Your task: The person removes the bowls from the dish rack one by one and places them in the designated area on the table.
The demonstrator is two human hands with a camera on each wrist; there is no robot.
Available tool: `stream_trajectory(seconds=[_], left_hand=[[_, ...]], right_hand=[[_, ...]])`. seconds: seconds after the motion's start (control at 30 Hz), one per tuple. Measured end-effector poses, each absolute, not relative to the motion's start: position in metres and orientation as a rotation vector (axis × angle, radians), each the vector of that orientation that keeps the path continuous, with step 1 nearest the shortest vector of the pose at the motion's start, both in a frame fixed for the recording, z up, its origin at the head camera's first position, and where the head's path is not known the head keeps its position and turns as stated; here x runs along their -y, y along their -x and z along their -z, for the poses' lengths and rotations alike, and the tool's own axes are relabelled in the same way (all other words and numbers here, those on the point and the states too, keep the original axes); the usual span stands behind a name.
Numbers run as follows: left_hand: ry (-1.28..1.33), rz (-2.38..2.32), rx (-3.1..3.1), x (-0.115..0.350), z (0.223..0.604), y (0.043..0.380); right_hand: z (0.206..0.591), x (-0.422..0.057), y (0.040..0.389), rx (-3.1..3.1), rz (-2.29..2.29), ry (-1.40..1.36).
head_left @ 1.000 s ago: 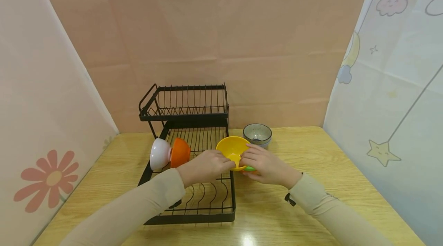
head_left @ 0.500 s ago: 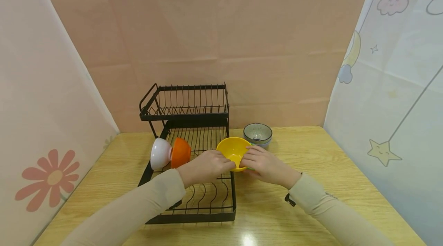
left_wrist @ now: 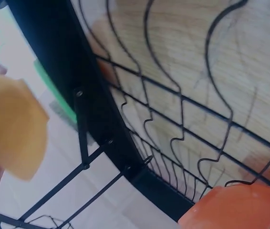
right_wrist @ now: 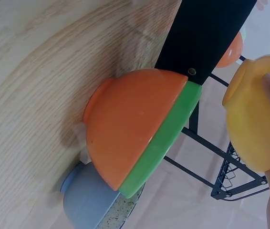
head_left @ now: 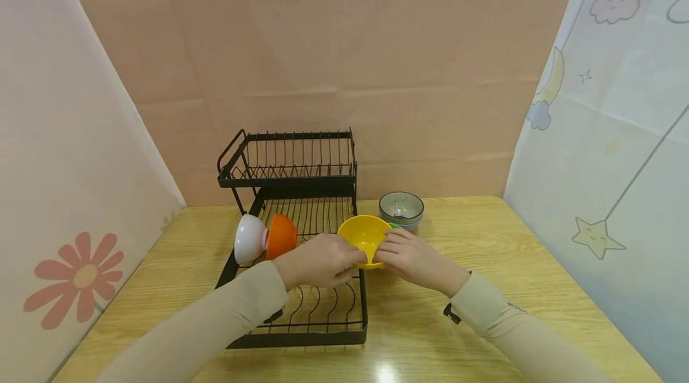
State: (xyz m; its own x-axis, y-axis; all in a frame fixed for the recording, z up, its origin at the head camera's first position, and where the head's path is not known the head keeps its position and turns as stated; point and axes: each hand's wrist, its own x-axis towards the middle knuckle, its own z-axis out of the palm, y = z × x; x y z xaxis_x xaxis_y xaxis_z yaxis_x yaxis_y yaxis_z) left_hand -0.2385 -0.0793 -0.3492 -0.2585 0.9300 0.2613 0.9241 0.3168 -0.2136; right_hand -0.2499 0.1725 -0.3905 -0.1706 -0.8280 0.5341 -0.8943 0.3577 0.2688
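Head view: yellow bowl (head_left: pixel 363 227), rim pinched by fingers of left hand (head_left: pixel 322 260) and right hand (head_left: pixel 415 257), near black rack (head_left: pixel 301 182).

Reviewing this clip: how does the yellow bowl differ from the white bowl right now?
The yellow bowl is held by the left hand and right hand; the white bowl sits in the black rack, untouched by either hand.
The yellow bowl's inside faces the head camera; the white bowl lies on its side.
The yellow bowl is brightly coloured, unlike the white bowl.
Both show no pattern.
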Motion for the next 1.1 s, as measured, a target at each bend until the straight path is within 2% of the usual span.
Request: stream_trajectory(seconds=[0.13,0.27,0.47,0.6,1.1], left_hand=[[1.593,0.106,2.26,0.081,0.341,0.241],[1.399,0.201,2.306,0.082,0.331,0.246],[1.065,0.396,2.655,0.089,0.325,0.251],[0.945,0.453,2.879,0.093,0.33,0.254],[1.034,0.226,3.29,0.097,0.347,0.257]], right_hand=[[0.389,-0.174,0.249,2.016,-0.132,-1.471],[0.389,-0.177,0.249,2.02,-0.135,-1.449],[0.389,-0.179,0.249,2.03,-0.122,-1.44],[0.389,-0.181,0.25,2.025,-0.128,-1.442],[0.39,-0.182,0.253,2.016,-0.129,-1.447]])
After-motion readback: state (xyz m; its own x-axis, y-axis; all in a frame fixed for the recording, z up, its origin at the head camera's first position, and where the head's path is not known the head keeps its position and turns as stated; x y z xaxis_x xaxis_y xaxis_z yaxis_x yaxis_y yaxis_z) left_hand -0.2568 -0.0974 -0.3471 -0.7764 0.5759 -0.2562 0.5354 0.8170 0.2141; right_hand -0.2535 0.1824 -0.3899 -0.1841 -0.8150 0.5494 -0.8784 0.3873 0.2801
